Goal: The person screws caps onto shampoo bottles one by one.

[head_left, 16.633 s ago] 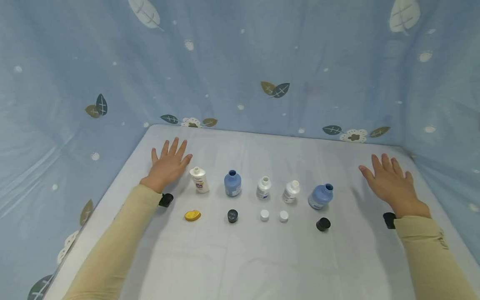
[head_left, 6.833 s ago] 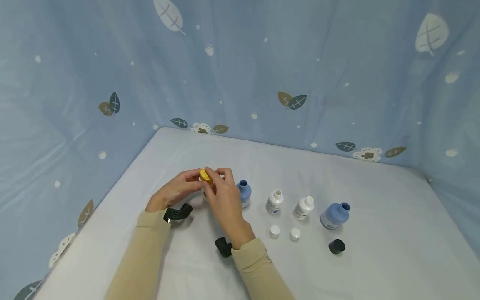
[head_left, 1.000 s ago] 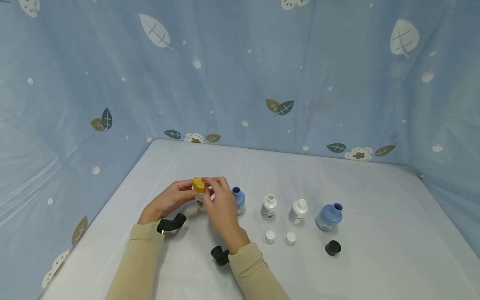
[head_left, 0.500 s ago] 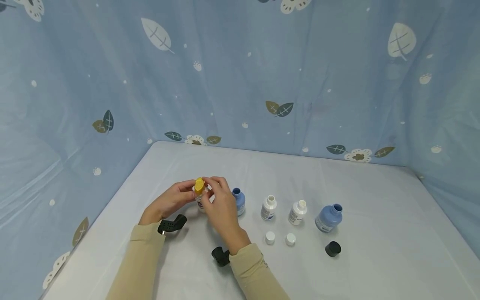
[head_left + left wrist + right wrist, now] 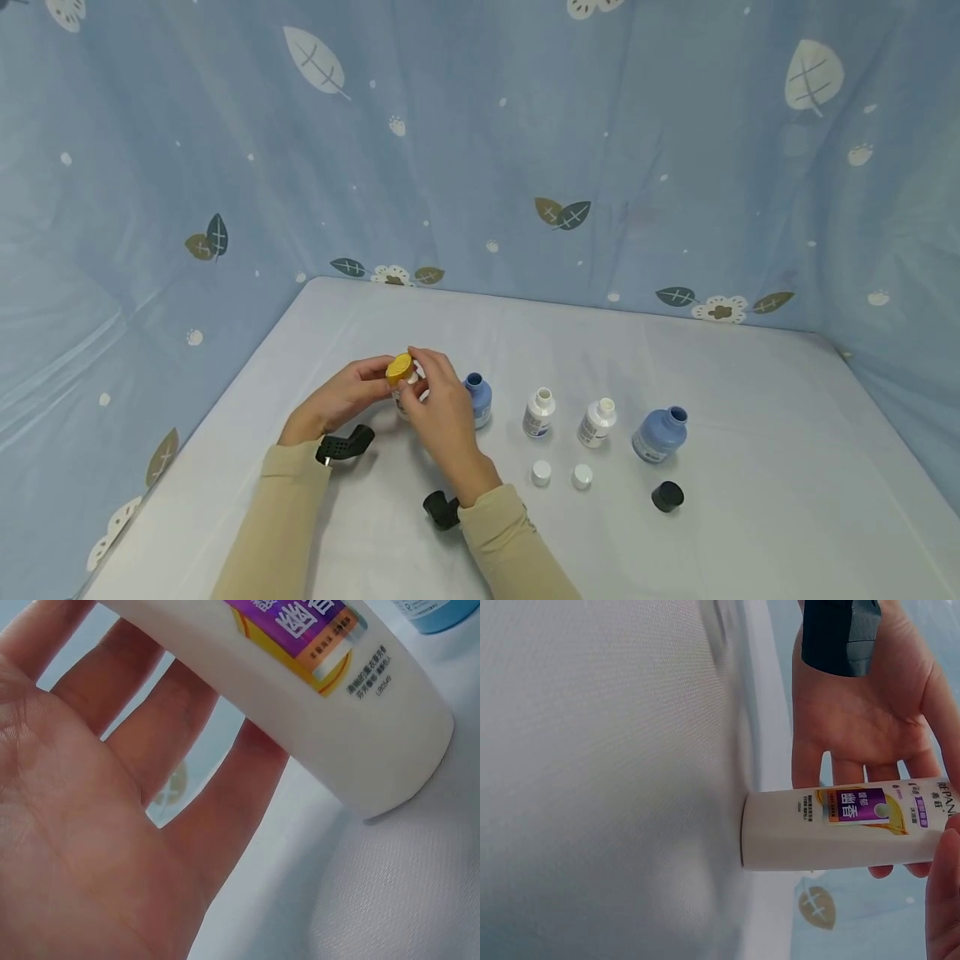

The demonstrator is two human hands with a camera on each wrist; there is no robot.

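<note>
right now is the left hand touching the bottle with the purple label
Touching: in the right wrist view, the left hand curls its fingers round the bottle.

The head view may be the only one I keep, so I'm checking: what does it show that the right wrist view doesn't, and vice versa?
Only the head view: the yellow cap, two blue bottles, two small white bottles, two white caps and a black cap.

Only the right wrist view: the left palm and the purple label panel up close.

Both: the tall white bottle, the left hand holding it, the right hand (just a sliver in the wrist view), the white tabletop and the blue leaf-print curtain.
</note>
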